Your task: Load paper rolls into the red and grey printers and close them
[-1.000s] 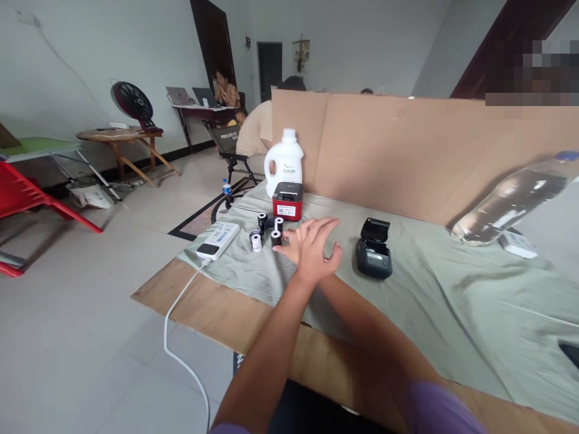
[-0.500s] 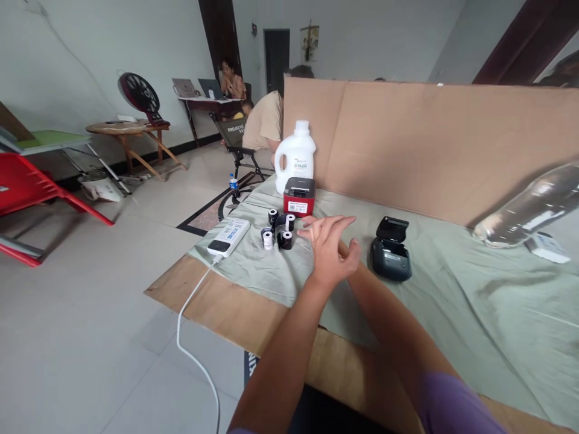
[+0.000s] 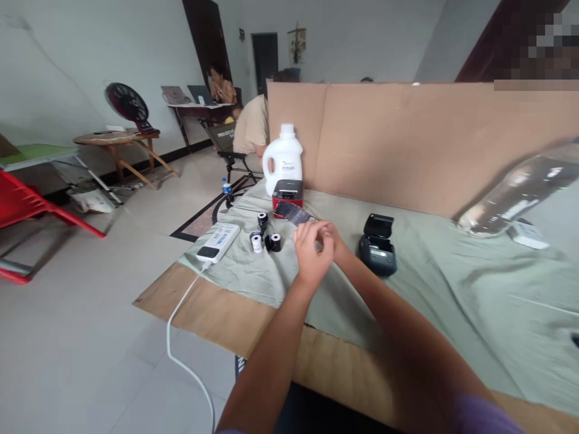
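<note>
Grip: left hand (image 3: 310, 250) and right hand (image 3: 332, 241) together pinch dark strip (image 3: 293, 213) | forearms extended above cloth (image 3: 452, 301)

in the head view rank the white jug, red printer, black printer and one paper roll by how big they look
1. white jug
2. black printer, lid open
3. red printer, close to the black one and farther off, so unsure
4. paper roll, smallest

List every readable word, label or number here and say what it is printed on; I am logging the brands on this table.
"PROJETO": white letters on the back of the folding chair, partly cut off.
White jug: label too blurred to read.
Red printer: sticker too small to read.
Power bank: print too small to read.
Black printer: no readable text.
</note>
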{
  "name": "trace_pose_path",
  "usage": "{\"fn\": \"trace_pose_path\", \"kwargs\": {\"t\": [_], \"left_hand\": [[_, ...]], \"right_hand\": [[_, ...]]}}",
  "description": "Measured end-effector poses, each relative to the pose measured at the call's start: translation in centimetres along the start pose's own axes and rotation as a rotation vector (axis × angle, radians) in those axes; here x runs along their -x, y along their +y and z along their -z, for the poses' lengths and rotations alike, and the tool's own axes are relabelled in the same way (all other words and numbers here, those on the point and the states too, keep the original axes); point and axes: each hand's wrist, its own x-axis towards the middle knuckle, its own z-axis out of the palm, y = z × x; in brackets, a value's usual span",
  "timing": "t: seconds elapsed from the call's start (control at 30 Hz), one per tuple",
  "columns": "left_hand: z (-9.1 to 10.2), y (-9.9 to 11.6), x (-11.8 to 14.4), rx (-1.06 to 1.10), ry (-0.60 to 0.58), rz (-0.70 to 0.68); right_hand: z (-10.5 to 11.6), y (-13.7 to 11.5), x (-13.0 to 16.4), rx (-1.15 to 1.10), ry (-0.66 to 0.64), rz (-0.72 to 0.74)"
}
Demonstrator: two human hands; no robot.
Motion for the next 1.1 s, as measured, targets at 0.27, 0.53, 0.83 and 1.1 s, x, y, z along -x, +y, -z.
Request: {"fn": "trace_pose_path", "kwargs": {"t": [0.27,0.53,0.83,1.1], "left_hand": [[-3.1,1.3,3.5,0.145,-0.312,0.172],[-6.1,4.4,9.2,0.235,-0.669,0.287],[-5.5,5.4,9.5,0.206,-0.672,-0.134],[-5.5,4.7,9.5,0.169,-0.631,-0.116]], "right_hand": [[11.0,-3.3,12.1,-0.394,0.242,-0.134],[15.0,-2.5,19.2,-0.502,0.334,-0.217],[14.5,-1.2,20.4,-0.552,0.237,-0.217],[14.3,-1.6,20.6,-0.513,0.196,-0.196]]}}
